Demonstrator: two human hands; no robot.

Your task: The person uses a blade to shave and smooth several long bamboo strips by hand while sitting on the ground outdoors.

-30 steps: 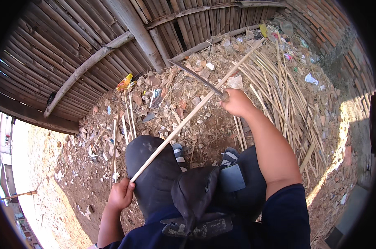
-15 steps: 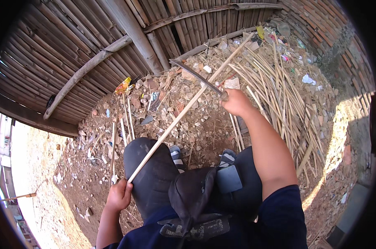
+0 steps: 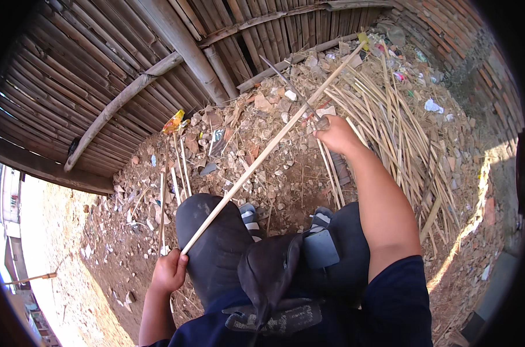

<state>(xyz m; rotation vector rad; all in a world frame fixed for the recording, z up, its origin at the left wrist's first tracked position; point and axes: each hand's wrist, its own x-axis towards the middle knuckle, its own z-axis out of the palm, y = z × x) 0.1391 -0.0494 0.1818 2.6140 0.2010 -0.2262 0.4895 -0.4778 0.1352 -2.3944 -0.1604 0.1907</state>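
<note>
My left hand [image 3: 170, 270] is closed around the near end of a long, pale split-bamboo stick [image 3: 248, 172]. The stick slants over my left knee and away to the far right. In my right hand [image 3: 339, 135] is the handle of a long-bladed knife, its narrow dark blade [image 3: 287, 80] pointing away and to the left. Blade and stick cross a little beyond my right fist; whether they touch I cannot tell. A large loose heap of similar sticks [image 3: 398, 139] lies on the ground to the right of that hand.
Stones and brick rubble [image 3: 262, 124] cover the ground ahead. A few sticks [image 3: 185, 165] stand or lie beyond my left knee. A bamboo wall [image 3: 118, 63] with a thick post [image 3: 187, 52] rises at the far left, a brick wall [image 3: 448, 40] at the far right. A yellow wrapper [image 3: 174, 122] lies among the stones.
The knife has turned so its tip points farther away and less to the left. My right hand has shifted slightly right. My left hand keeps its hold on the stick.
</note>
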